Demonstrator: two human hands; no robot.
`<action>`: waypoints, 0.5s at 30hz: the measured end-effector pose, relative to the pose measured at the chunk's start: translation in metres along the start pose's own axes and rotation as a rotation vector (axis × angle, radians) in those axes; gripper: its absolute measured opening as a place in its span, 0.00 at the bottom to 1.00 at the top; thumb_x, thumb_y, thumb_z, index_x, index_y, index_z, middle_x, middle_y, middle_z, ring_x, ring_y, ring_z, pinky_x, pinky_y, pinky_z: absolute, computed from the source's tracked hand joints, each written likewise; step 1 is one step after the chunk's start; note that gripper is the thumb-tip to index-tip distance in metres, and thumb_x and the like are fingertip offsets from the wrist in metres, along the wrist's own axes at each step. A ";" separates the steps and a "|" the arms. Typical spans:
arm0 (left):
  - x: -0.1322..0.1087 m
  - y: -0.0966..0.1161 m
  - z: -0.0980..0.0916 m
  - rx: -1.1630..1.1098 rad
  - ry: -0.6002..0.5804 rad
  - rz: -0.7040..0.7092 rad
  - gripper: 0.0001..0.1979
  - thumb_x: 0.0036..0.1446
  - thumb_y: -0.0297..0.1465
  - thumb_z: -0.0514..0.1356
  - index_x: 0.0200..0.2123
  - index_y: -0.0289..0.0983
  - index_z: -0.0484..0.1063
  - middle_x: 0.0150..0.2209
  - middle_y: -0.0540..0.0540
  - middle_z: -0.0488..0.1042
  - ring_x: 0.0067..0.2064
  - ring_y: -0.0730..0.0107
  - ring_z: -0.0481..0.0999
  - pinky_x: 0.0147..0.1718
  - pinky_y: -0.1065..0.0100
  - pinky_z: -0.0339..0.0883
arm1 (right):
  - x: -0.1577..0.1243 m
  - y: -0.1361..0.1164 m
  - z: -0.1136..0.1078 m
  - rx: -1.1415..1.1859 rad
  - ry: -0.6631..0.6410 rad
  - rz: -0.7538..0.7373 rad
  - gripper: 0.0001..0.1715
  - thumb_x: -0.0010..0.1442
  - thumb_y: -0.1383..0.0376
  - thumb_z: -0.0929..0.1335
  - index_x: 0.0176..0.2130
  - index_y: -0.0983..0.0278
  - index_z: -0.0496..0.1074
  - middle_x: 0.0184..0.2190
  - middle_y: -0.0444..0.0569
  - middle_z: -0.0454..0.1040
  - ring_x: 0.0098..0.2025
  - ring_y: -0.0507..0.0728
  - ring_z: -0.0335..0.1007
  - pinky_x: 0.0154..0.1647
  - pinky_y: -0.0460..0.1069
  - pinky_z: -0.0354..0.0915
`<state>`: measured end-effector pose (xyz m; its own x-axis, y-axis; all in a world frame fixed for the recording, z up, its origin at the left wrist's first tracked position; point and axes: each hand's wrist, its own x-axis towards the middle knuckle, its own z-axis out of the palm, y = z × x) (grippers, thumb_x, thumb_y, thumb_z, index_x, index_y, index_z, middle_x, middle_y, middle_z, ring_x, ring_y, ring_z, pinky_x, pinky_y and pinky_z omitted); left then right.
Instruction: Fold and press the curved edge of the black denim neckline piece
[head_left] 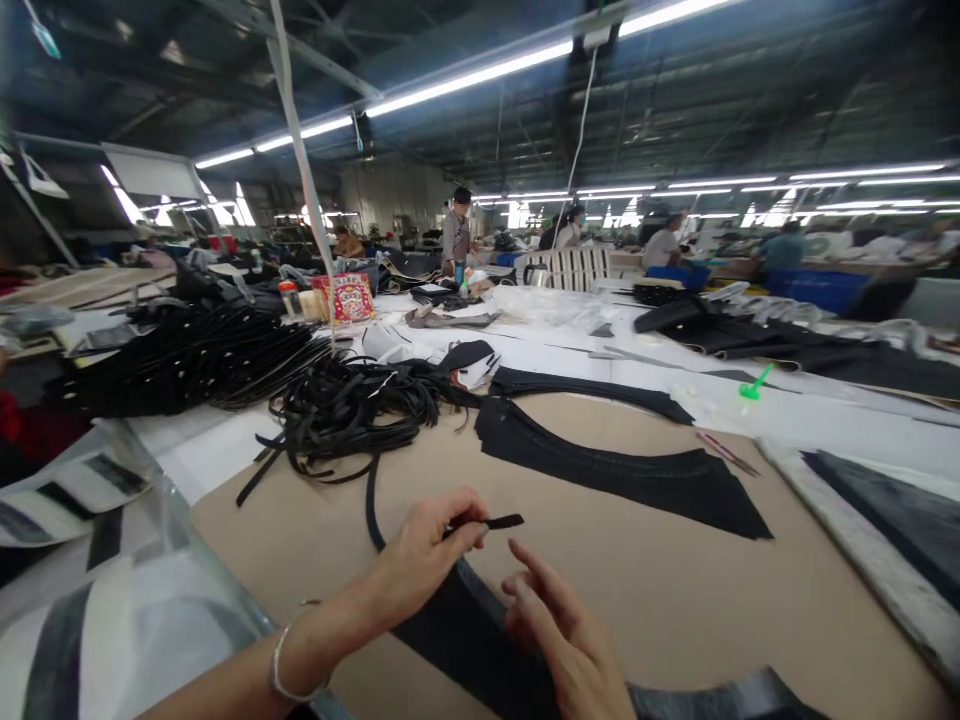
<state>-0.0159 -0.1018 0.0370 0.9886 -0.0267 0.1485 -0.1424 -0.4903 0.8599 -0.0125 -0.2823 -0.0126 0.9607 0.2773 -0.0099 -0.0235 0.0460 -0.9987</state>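
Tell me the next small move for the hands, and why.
Probably the right hand should close on the free tip of the black strip: the left hand pinches it just behind that tip, and the right hand is open just below it.

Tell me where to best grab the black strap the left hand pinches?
Probably the free tip of the strap, poking past the left hand. Come from the right, by the open right hand: it is thin and flat, so pinch its faces.
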 end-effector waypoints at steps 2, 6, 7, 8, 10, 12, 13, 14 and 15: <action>0.000 0.004 0.007 0.014 -0.041 0.024 0.08 0.61 0.32 0.54 0.33 0.37 0.72 0.31 0.51 0.74 0.35 0.70 0.72 0.36 0.72 0.61 | 0.012 -0.007 0.013 0.193 -0.002 0.067 0.28 0.54 0.47 0.71 0.46 0.64 0.76 0.31 0.46 0.73 0.29 0.52 0.65 0.33 0.47 0.64; 0.005 0.004 0.011 0.129 -0.009 0.114 0.09 0.61 0.33 0.54 0.34 0.39 0.74 0.33 0.50 0.76 0.37 0.68 0.73 0.40 0.70 0.62 | 0.022 -0.018 0.028 0.379 0.072 0.047 0.17 0.54 0.54 0.72 0.34 0.65 0.78 0.25 0.43 0.69 0.28 0.50 0.59 0.31 0.44 0.59; 0.007 0.003 0.009 0.154 0.002 0.128 0.09 0.60 0.34 0.55 0.35 0.39 0.74 0.33 0.50 0.76 0.37 0.67 0.73 0.40 0.70 0.62 | 0.025 -0.020 0.028 0.423 0.100 0.034 0.15 0.53 0.55 0.73 0.32 0.65 0.78 0.25 0.43 0.70 0.29 0.50 0.59 0.31 0.44 0.59; 0.009 0.002 0.005 0.171 0.003 0.131 0.10 0.60 0.35 0.55 0.37 0.39 0.75 0.33 0.50 0.76 0.36 0.67 0.73 0.40 0.70 0.62 | 0.028 -0.023 0.027 0.457 0.129 0.022 0.15 0.53 0.55 0.73 0.32 0.65 0.77 0.27 0.44 0.71 0.29 0.50 0.60 0.31 0.44 0.59; 0.011 0.001 -0.007 0.179 -0.013 0.101 0.11 0.59 0.38 0.56 0.37 0.40 0.76 0.30 0.50 0.75 0.33 0.68 0.72 0.35 0.71 0.62 | 0.034 -0.032 0.019 0.519 0.191 -0.004 0.16 0.52 0.54 0.73 0.34 0.63 0.76 0.33 0.45 0.74 0.34 0.51 0.64 0.35 0.45 0.61; 0.008 0.002 -0.024 0.147 -0.045 0.029 0.13 0.57 0.41 0.58 0.35 0.39 0.77 0.27 0.50 0.73 0.29 0.69 0.70 0.28 0.73 0.61 | 0.037 -0.049 0.002 0.628 0.235 -0.042 0.16 0.52 0.53 0.73 0.34 0.61 0.73 0.37 0.45 0.75 0.41 0.54 0.69 0.42 0.49 0.65; 0.004 0.003 -0.034 0.115 -0.064 -0.012 0.15 0.56 0.43 0.59 0.33 0.39 0.77 0.25 0.50 0.73 0.27 0.70 0.69 0.26 0.74 0.60 | 0.036 -0.060 -0.010 0.716 0.240 -0.067 0.15 0.51 0.54 0.73 0.32 0.61 0.70 0.36 0.45 0.75 0.42 0.55 0.70 0.45 0.52 0.66; -0.001 0.005 -0.043 0.074 -0.093 -0.061 0.15 0.54 0.44 0.60 0.32 0.39 0.78 0.24 0.50 0.72 0.25 0.70 0.68 0.24 0.74 0.60 | 0.035 -0.073 -0.023 0.784 0.242 -0.089 0.15 0.52 0.55 0.73 0.32 0.61 0.68 0.34 0.44 0.76 0.41 0.56 0.71 0.46 0.54 0.67; -0.008 0.007 -0.051 0.019 -0.075 -0.117 0.15 0.51 0.45 0.63 0.30 0.38 0.78 0.22 0.51 0.71 0.24 0.71 0.67 0.22 0.74 0.60 | 0.032 -0.085 -0.037 0.804 0.246 -0.100 0.13 0.53 0.57 0.72 0.31 0.61 0.67 0.29 0.42 0.75 0.36 0.54 0.72 0.44 0.55 0.68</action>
<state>-0.0272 -0.0611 0.0667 0.9994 -0.0325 0.0102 -0.0253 -0.5101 0.8598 0.0301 -0.3124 0.0703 0.9994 0.0230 -0.0267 -0.0349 0.7537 -0.6563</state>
